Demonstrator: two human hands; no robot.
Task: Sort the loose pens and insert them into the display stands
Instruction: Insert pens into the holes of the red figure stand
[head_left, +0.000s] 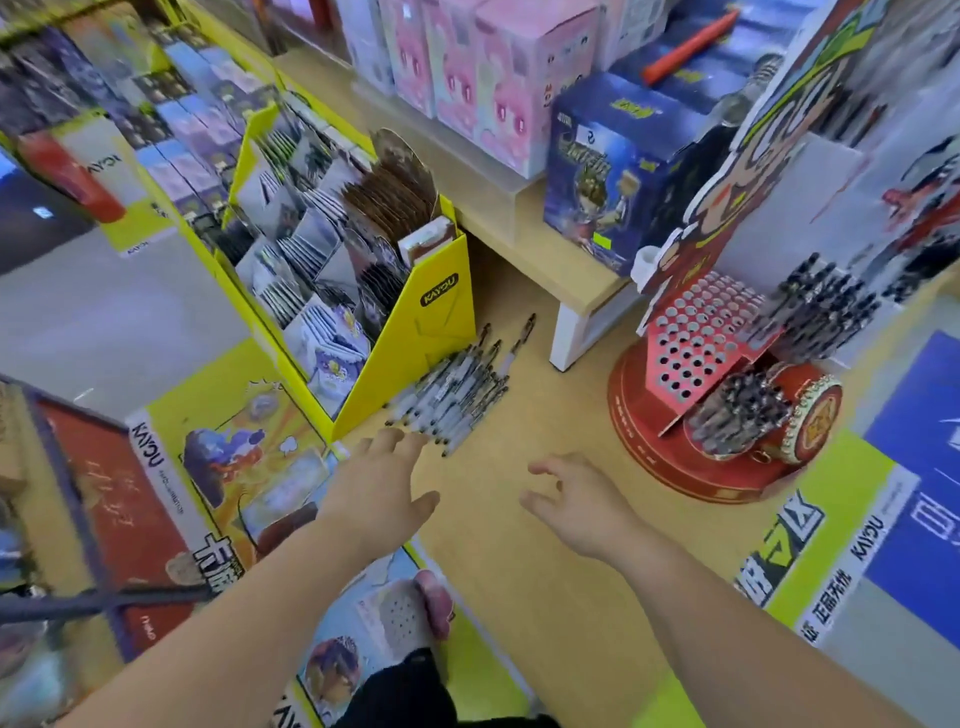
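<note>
Just short of the pens, the left hand (384, 483) reaches forward with its fingers straight and spread, holding nothing; its fingertips are at the near edge of the pile, though whether they touch it cannot be told. The right hand (576, 499) hovers beside it over the pale wooden tabletop (545, 597), fingers loosely curled and empty. One heap of loose clear-barrelled pens with black ends (452, 395) lies on the tabletop, too many and too blurred to count, packed roughly parallel against the foot of a yellow cardboard display box (431, 338). A few stray pens (527, 325) lie just beyond the heap, apart from it. That yellow box holds several stepped rows of card packs (311, 260), silver, blue and brown. To the right, well apart from the heap, stands one round red pen display stand (649, 415) with a red perforated panel (691, 332) facing the camera; nearly all of its many holes are empty. Two clusters of black-capped pens are already in the stand: one on the upper right side (821, 312), one lower down at the front (743, 410). Behind, a white riser shelf (571, 296) carries one dark blue printed carton (613, 171) and a row of pink printed cartons (488, 67).
</note>
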